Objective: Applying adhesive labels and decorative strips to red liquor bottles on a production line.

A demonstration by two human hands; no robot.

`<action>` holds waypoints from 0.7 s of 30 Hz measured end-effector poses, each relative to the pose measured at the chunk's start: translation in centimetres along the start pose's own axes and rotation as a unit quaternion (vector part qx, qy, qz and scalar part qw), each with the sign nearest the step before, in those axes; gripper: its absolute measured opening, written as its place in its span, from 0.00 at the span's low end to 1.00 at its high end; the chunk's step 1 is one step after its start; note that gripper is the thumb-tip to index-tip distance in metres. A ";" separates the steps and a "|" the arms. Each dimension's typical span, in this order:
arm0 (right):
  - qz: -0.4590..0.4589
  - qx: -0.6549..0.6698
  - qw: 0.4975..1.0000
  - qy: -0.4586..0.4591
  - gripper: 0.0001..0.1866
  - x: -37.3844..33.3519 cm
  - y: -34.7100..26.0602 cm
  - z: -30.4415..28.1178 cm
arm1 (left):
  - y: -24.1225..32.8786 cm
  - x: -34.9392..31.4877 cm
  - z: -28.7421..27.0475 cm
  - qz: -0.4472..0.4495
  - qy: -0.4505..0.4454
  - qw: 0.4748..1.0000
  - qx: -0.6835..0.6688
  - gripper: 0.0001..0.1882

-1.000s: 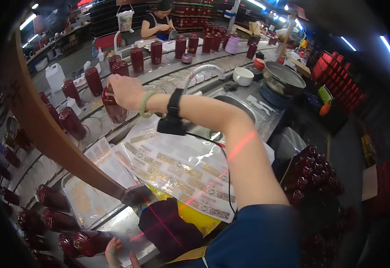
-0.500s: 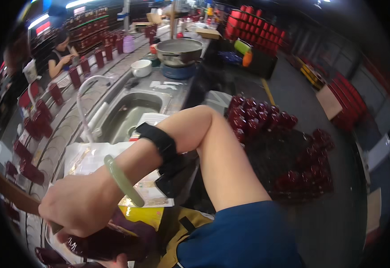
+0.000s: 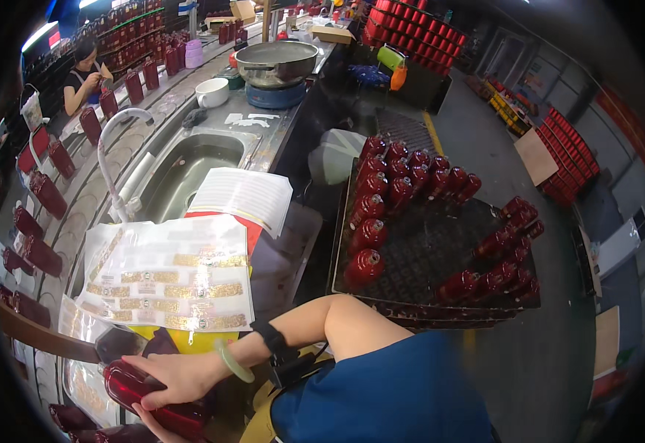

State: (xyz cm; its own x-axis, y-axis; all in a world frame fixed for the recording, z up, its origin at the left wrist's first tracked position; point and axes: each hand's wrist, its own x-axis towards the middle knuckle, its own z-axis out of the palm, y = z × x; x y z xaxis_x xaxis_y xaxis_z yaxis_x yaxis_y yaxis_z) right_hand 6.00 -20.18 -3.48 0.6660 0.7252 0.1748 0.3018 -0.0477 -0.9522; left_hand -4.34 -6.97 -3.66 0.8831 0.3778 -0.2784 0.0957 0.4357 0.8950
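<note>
A glossy dark-red bottle (image 3: 167, 402) lies tilted low at the left of the view. My right hand (image 3: 178, 378), with a pale green bangle and a black strap on the arm, rests over its upper side, fingers stretched along the glass and thumb bent. At the bottle's near side shows a bit of my left hand (image 3: 157, 425), pressed to it; the rest is hidden below. Just beyond lies a white sheet (image 3: 212, 277) with rows of gold strips. Dark purple cloth (image 3: 161, 342) shows beside the bottle, over something yellow (image 3: 197, 338).
A sink (image 3: 204, 156) with a curved tap (image 3: 108, 125) lies ahead, near a paper stack (image 3: 243, 193), a white mug (image 3: 212, 92) and a metal pan (image 3: 276, 60). Red bottles line the conveyor (image 3: 101, 214) at left. More stand on a black pallet (image 3: 426, 258) at right. A co-worker (image 3: 85, 77) sits across.
My right arm has dropped nearer to me, uncovering the sheet and sink. The right hand has gone from curled at the bottle's end to lying along its side. The view has shifted.
</note>
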 end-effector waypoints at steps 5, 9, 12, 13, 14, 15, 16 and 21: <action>0.097 -0.017 0.995 -0.017 0.51 0.2 1.3 0.8 | -1.2 2.1 0.1 -0.004 -0.020 1.000 -0.022 0.43; 0.078 -0.011 0.997 -0.008 0.49 1.5 2.9 2.3 | 0.1 1.6 1.1 -0.008 -0.009 0.998 -0.062 0.47; 0.038 -0.047 0.998 0.008 0.44 2.6 1.1 1.9 | -2.2 5.8 -4.3 -0.017 0.017 0.997 -0.079 0.35; 0.067 -0.010 0.997 0.022 0.42 3.1 2.5 2.1 | -2.3 6.4 -4.2 -0.021 -0.028 0.994 -0.108 0.31; -0.050 -0.077 0.988 0.124 0.40 3.5 4.4 3.1 | -4.0 8.3 -5.6 0.063 -0.017 0.996 -0.054 0.28; -0.030 -0.100 0.987 0.119 0.37 3.1 4.4 1.4 | -3.3 8.6 -2.5 0.039 0.016 0.999 -0.026 0.25; 0.019 -0.003 0.997 0.079 0.35 3.3 2.9 -0.2 | -3.6 8.6 -2.5 0.025 -0.012 1.000 0.001 0.23; 0.066 0.003 0.997 0.051 0.37 1.7 2.5 0.5 | -1.0 3.8 0.6 0.013 0.051 0.997 -0.051 0.28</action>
State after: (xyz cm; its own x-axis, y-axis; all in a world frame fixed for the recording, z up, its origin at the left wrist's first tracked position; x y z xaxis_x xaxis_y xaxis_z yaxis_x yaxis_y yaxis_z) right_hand 7.54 -18.69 -5.65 0.7650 0.6400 0.0727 0.2035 -0.1331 -0.9700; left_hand -0.82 -6.43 -5.38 0.8329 0.4685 -0.2946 0.0226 0.5031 0.8639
